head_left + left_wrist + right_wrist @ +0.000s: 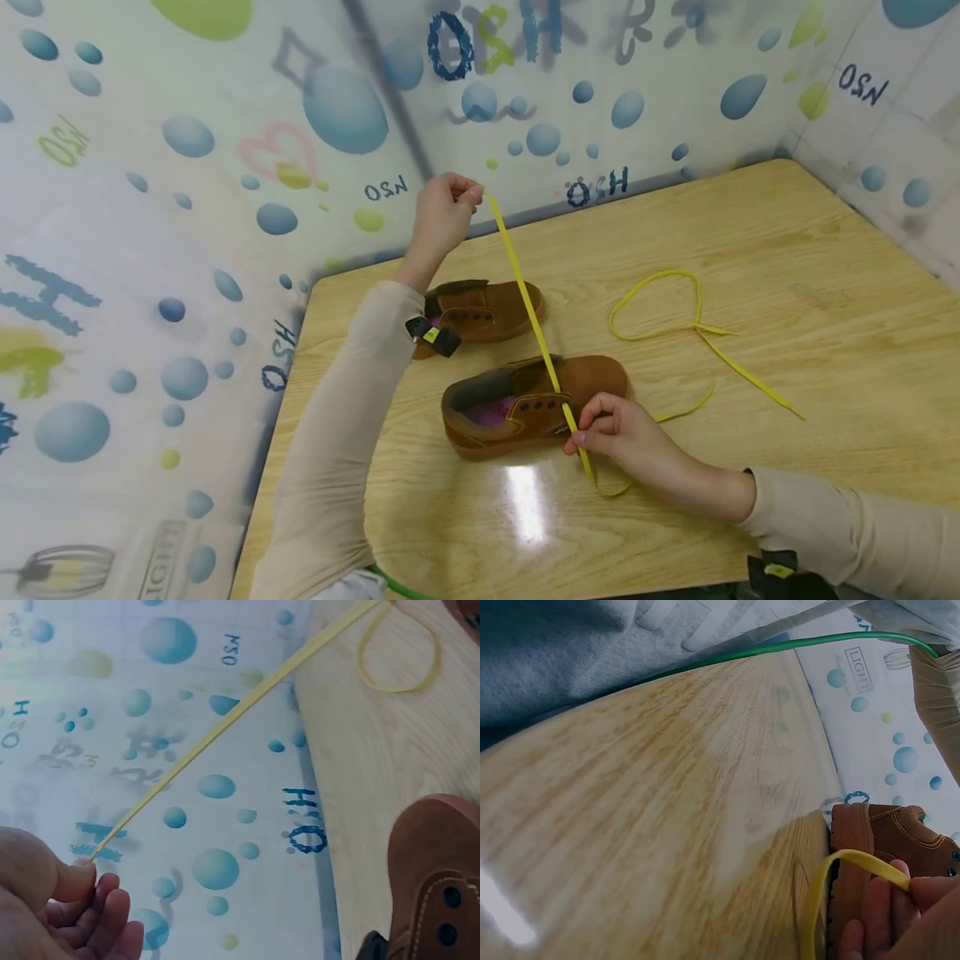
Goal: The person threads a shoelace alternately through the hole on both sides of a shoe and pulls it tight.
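A yellow flat shoelace (pixel 525 292) stretches taut from my raised left hand (pixel 446 212) down to the front eyelet area of the near brown shoe (pixel 487 443). Thumb and fingers of the left hand pinch its upper end, as the left wrist view also shows. Beside the shoe's toe, my right hand (pixel 633 442) pinches the same lace just below the eyelets; in the right wrist view the lace (pixel 855 857) loops away from those fingers. The lace's loose tail (pixel 615 493) lies on the table and passes behind the right hand.
A second brown shoe (pixel 517 310), with no lace in its visible eyelets, stands behind the first. Another yellow lace (pixel 699 304) lies looped on the wooden table (pixel 810 250) at right. A printed wall covering (pixel 225 208) borders the table's back and left. A green cord (pixel 780 646) runs along the front edge.
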### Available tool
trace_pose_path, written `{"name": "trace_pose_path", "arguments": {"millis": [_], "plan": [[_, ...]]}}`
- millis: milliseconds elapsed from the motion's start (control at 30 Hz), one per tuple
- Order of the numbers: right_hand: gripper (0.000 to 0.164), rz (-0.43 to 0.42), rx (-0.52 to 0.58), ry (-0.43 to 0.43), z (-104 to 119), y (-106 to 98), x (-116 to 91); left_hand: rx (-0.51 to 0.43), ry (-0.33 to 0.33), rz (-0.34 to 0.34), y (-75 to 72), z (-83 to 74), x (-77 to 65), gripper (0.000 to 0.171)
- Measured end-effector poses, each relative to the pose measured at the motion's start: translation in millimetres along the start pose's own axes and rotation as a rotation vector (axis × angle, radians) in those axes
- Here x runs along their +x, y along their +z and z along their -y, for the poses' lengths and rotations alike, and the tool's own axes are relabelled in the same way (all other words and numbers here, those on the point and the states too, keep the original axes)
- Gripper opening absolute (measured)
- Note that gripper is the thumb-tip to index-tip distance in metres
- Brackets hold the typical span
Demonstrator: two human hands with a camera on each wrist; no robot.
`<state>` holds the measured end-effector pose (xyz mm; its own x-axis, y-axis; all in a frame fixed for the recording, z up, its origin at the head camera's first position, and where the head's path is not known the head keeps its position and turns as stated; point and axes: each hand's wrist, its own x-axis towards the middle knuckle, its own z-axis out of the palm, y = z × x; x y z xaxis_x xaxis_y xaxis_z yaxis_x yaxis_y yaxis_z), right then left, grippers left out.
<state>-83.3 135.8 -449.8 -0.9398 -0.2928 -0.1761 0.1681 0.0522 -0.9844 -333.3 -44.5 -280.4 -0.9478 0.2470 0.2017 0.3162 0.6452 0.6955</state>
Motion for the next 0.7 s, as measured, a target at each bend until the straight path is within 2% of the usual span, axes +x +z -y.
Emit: {"name": "trace_pose_path", "arguments": {"millis": [200, 267, 367, 500, 600, 700], "plan": [[0.017, 0.022, 0.011, 0.011, -2.3, -1.9, 0.1, -0.251, -0.047, -0.129, -8.7, -4.5, 5.8, 0.024], [0.018, 0.027, 0.008, 0.012, -3.2, -2.3, 0.3, -0.343, -0.048, -0.132, -11.0, -7.1, 4.6, 0.023], [0.018, 0.029, 0.002, 0.012, -4.7, -3.6, -0.1, -0.446, -0.046, -0.102, -12.8, -12.4, 2.0, 0.022], [0.018, 0.033, -0.011, 0.017, -5.9, -4.7, -1.6, -0.503, -0.019, -0.124, -16.3, -19.0, 0.8, 0.019], [0.019, 0.035, -0.036, 0.023, -6.0, -5.0, -3.6, -0.504, -0.009, -0.167, -19.9, -19.4, 2.0, 0.015], [0.022, 0.032, -0.099, 0.004, -5.0, -6.2, -6.7, -0.481, -0.025, -0.160, -20.5, -15.0, 2.5, 0.015]]}}
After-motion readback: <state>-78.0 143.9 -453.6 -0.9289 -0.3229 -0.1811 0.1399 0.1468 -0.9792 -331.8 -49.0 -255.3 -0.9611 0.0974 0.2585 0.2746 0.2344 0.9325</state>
